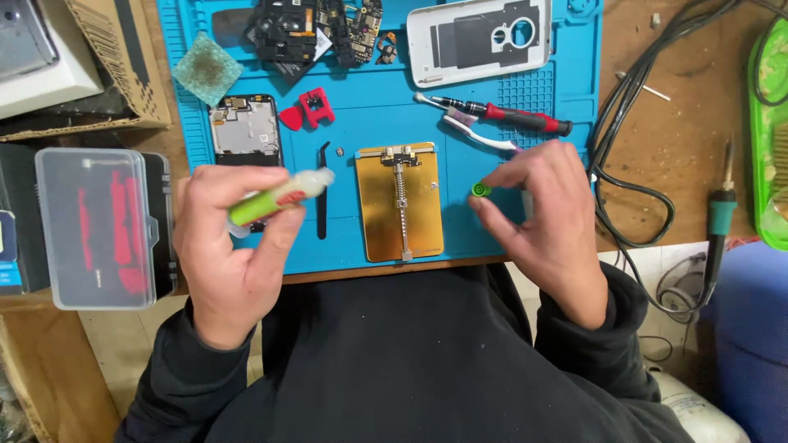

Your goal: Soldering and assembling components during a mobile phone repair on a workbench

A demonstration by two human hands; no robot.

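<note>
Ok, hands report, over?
Left hand grips green-labelled syringe tube. Right hand pinches small green cap. Gold circuit-board holder between them.

A small green-labelled tube with a translucent whitish nozzle end lies nearly level, tilted slightly upward to the right, above the left edge of a blue work mat. Its rear is hidden, while the pale tip points toward the gold board holder at the mat's centre. Its small round green cap, off the tube, sits well apart to the right, open face showing, above the mat.
</note>
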